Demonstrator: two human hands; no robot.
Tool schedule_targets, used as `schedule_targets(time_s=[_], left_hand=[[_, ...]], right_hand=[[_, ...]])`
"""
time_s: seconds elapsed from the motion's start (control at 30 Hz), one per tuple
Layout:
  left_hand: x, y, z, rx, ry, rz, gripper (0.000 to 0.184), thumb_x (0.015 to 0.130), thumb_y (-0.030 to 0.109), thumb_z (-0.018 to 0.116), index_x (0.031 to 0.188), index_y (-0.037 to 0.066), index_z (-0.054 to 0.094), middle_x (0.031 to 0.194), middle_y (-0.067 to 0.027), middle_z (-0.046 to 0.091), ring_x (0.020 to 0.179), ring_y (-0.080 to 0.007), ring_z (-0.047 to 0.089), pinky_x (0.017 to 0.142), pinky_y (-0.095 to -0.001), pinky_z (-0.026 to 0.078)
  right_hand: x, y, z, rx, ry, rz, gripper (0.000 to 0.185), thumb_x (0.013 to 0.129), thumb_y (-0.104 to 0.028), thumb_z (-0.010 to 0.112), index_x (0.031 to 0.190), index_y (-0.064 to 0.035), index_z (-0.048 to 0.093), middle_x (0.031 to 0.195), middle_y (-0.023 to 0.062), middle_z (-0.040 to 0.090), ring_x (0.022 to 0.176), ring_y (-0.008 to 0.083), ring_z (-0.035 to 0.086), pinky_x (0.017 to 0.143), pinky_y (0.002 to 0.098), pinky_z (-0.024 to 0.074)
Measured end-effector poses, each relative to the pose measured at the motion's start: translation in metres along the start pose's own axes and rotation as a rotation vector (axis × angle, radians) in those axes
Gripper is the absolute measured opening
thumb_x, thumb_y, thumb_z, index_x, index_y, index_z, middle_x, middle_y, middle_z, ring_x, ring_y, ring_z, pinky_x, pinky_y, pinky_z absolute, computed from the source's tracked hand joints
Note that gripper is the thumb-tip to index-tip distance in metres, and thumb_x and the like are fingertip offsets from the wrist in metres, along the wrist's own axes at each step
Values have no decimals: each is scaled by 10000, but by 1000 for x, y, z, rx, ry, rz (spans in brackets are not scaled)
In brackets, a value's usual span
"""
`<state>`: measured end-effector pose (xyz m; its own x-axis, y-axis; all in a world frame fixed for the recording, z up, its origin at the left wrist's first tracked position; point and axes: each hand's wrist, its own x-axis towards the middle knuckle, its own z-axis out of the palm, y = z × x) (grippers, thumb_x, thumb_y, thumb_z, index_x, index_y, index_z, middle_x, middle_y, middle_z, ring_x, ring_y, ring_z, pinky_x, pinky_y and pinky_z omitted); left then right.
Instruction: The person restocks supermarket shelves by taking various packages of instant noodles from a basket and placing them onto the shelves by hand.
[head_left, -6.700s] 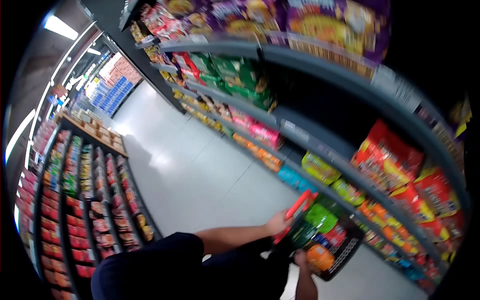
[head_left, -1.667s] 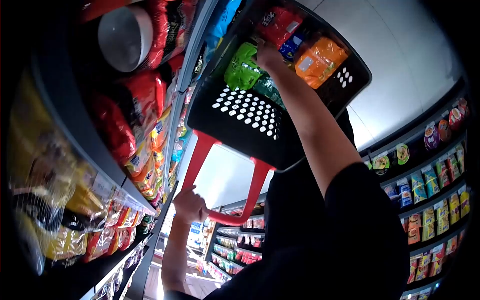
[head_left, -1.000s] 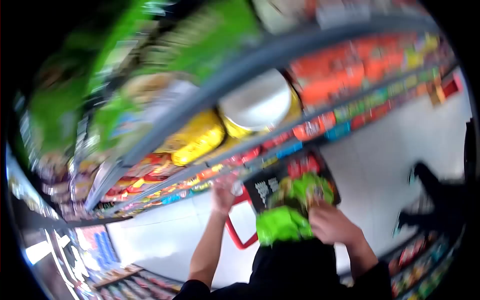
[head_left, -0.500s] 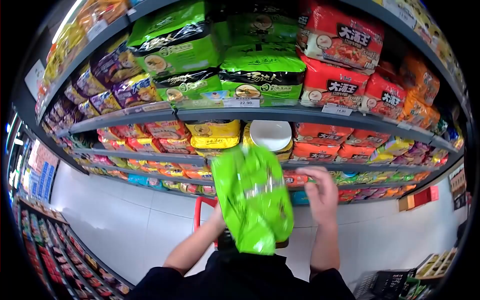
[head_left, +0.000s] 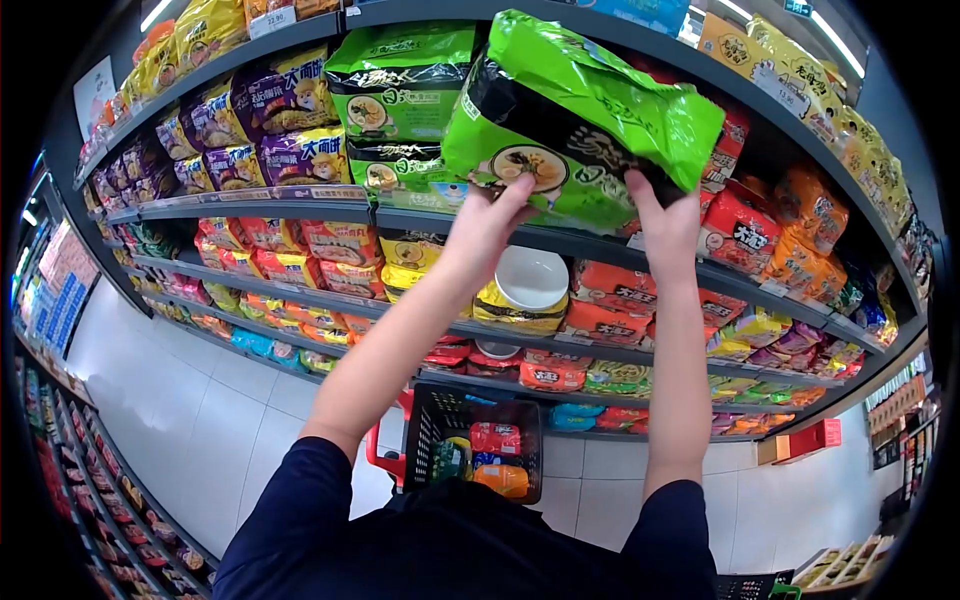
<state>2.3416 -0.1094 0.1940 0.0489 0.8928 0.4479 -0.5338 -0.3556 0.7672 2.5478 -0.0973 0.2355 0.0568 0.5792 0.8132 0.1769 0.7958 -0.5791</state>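
A large green and black noodle pack (head_left: 580,125) is held up and tilted in front of the upper shelf. My left hand (head_left: 490,220) grips its lower left part, thumb on the front. On its lower right, my right hand (head_left: 668,225) holds it, thumb also on the front. Left of it, similar green packs (head_left: 400,90) are stacked on the shelf. Below stands a black basket (head_left: 425,400) with a red handle (head_left: 385,460), holding a red pack (head_left: 495,437), an orange pack (head_left: 502,480) and a dark green pack (head_left: 450,458).
Purple noodle packs (head_left: 300,155) fill the shelf at left. Red packs (head_left: 740,225) and orange packs (head_left: 805,250) sit at right. A white bowl (head_left: 532,278) rests on a yellow pack one shelf down. Another shelf rack (head_left: 90,480) is at lower left, a red box (head_left: 815,437) at right.
The green pack has come out of the basket and risen to the upper shelf, its printed front now showing. My right hand, apart from it half a second ago, now grips it.
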Motion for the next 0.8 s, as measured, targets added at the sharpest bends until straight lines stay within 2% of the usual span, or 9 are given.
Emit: schedule_targets(time_s=[0.2, 0.33, 0.37, 0.43, 0.47, 0.57, 0.6, 0.7, 0.8], left_hand=[[46, 3, -29, 162, -65, -230, 503, 935, 319, 633, 1317, 37, 468, 1179, -98, 615, 1013, -215, 640, 810, -354, 554], [70, 14, -29, 201, -148, -500, 650, 945, 587, 477, 1309, 48, 486, 1170, -172, 626, 1009, -266, 666, 797, -355, 571], [78, 14, -34, 141, -231, -531, 741, 941, 672, 348, 1322, 47, 464, 1186, -222, 607, 1044, -305, 658, 824, -377, 578], [88, 8, -42, 66, -220, -490, 750, 957, 656, 309, 1374, 37, 383, 1225, -238, 577, 1071, -324, 642, 868, -403, 567], [92, 6, -44, 67, -215, -483, 743, 966, 638, 313, 1395, 33, 347, 1251, -256, 552, 1100, -341, 626, 895, -416, 558], [113, -5, -37, -148, -107, -495, 721, 981, 598, 331, 1422, 30, 282, 1305, -301, 478, 1158, -402, 574, 962, -454, 522], [119, -8, -33, -254, -77, -488, 702, 991, 564, 353, 1428, 23, 253, 1353, -336, 397, 1204, -448, 517, 1004, -485, 489], [121, -14, -16, -253, 3, -423, 638, 1010, 516, 350, 1425, 41, 254, 1366, -300, 401, 1269, -400, 463, 1043, -478, 461], [117, -20, -25, -242, -27, -446, 646, 1017, 487, 357, 1437, 21, 205, 1377, -306, 401, 1272, -409, 462, 1037, -494, 461]], right_hand=[[55, 37, 14, -18, -118, -6, 527, 822, -227, 767, 1217, 14, 515, 1084, 90, 642, 977, 169, 596, 884, 303, 463], [84, 76, 21, -150, 48, 78, 650, 772, -335, 801, 1236, 26, 525, 1103, 140, 662, 989, 203, 634, 876, 321, 482], [86, 79, 26, -206, 75, 106, 703, 750, -370, 810, 1249, 31, 519, 1106, 160, 664, 998, 232, 644, 882, 341, 486], [89, 88, 36, -340, 178, 83, 799, 714, -427, 816, 1262, 65, 505, 1120, 219, 645, 1051, 324, 631, 928, 396, 476], [80, 65, 45, -497, 232, 66, 833, 741, -395, 803, 1301, 99, 434, 1261, 272, 530, 1178, 367, 537, 1007, 405, 423], [65, 60, 59, -657, 311, -394, 857, 812, -302, 758, 1380, 115, 269, 1427, 298, 273, 1339, 422, 308, 1116, 462, 297], [63, 68, 66, -647, 291, -534, 775, 822, -322, 741, 1385, 41, 352, 1434, 270, 296, 1355, 442, 280, 1105, 536, 287], [58, 93, 80, -949, 140, -576, 561, 855, -376, 685, 1338, -152, 511, 1464, 187, 320, 1382, 457, 241, 1065, 641, 278], [73, 116, 75, -1001, 138, -630, 579, 831, -431, 689, 1321, -173, 522, 1454, 158, 348, 1365, 437, 285, 1033, 622, 340]])
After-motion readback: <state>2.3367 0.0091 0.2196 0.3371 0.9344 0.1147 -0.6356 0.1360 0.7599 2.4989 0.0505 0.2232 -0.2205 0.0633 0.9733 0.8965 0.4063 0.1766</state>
